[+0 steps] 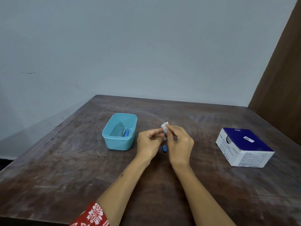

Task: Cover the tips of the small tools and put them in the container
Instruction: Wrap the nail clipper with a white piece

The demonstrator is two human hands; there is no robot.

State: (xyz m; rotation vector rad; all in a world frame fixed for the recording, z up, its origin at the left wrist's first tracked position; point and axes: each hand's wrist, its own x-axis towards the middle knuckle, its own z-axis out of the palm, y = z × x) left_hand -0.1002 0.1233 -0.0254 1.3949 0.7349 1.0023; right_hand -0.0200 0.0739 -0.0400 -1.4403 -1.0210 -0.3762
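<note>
- Red-and-white patterned sleeve (94, 214) at bottom left edge; forearm bare beyond it.
- One light-blue plastic container (119, 143), rectangular with rounded corners, lid off, on the dark wooden table (65, 168) left of the hands. Inside, slim tools (126, 132) lie against the right wall: one blue handle plain, others grey; exact count unclear.
- Left hand (147, 143) raised just over the table, fingers curled, pinching the small tool near its upper end.
- One small tool (164, 148) between the hands: thin, blue handle showing below the fingers, pointing down toward the table; tip hidden.
- One small white pad (164, 125) at the tool's upper end, pinched by right thumb and forefinger.
- Right hand (180, 144) closed on that pad, other fingers loosely bent.
- One blue-and-white cardboard box (244, 148), printed text, well apart at right.
</note>
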